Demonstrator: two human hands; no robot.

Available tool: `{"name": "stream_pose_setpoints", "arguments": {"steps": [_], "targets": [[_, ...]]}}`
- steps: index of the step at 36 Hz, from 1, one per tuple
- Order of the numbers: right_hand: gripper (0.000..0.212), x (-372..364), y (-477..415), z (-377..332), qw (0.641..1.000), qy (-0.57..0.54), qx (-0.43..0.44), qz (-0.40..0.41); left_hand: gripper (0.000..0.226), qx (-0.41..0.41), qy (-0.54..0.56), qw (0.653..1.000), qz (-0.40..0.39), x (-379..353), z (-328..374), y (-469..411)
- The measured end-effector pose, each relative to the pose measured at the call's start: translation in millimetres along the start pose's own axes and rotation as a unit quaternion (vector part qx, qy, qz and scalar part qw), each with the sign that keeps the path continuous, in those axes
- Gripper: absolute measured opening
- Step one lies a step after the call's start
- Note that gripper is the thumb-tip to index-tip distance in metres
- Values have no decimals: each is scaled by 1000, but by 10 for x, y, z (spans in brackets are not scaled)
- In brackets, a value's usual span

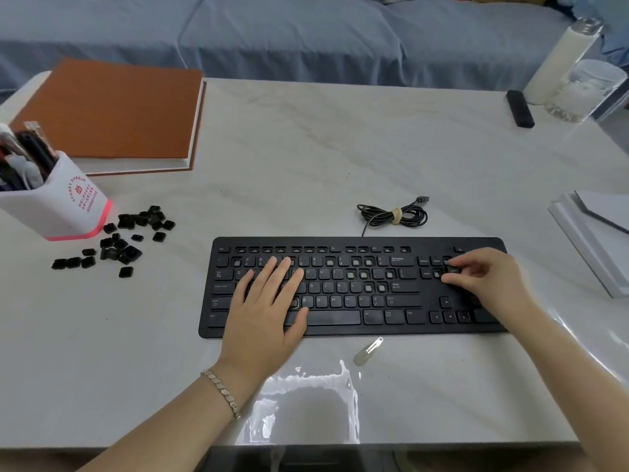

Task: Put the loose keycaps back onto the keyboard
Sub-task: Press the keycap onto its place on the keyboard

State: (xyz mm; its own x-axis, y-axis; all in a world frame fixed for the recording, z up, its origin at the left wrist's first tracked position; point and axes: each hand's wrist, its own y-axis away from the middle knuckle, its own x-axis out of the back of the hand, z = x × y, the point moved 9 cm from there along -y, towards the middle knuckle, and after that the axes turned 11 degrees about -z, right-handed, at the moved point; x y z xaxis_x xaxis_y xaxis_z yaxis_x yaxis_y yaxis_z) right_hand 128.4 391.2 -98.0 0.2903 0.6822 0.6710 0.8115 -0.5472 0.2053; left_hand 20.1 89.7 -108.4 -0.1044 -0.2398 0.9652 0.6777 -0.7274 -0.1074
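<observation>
A black keyboard [354,321] lies across the middle of the white table, with several bare key sockets in its upper rows. Several loose black keycaps [119,241] are scattered at the left, beside a pen holder. My left hand [269,301] lies flat on the keyboard's left half with straight fingers. My right hand [483,272] hovers over the block of keys right of Enter, its fingertips pinching a small black keycap [452,269] down onto the keyboard there.
A white pen holder [58,202] stands at the left, an orange-covered book [112,114] behind it. The coiled keyboard cable [391,214] lies behind the keyboard. A metal hair clip [367,350] lies in front. White books [595,233] sit right; a bottle [561,59] and black remote [519,108] far right.
</observation>
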Motion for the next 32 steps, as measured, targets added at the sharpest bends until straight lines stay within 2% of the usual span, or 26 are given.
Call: {"name": "stream_pose_setpoints", "arguments": {"steps": [11, 22, 26, 29, 30, 32], "targets": [[24, -18, -116, -21, 995, -9, -50, -86, 49, 1, -4, 1000, -2, -6, 2, -3], [22, -31, -152, 32, 996, 7, -60, -58, 49, 3, -5, 1000, -3, 3, 4, -3], [19, -21, 14, 35, 990, 118, 66, 45, 50, 3, -6, 1000, -6, -12, 3, -6], [20, -113, 305, -130, 943, 251, 184, 117, 50, 3, -4, 1000, -6, -13, 3, -4], [26, -155, 382, -149, 931, 276, 199, 131, 50, 2, -3, 1000, -6, -14, 7, -7], [37, -216, 449, -134, 932, 283, 178, 136, 50, 3, -4, 1000, -6, -7, 2, -2]]}}
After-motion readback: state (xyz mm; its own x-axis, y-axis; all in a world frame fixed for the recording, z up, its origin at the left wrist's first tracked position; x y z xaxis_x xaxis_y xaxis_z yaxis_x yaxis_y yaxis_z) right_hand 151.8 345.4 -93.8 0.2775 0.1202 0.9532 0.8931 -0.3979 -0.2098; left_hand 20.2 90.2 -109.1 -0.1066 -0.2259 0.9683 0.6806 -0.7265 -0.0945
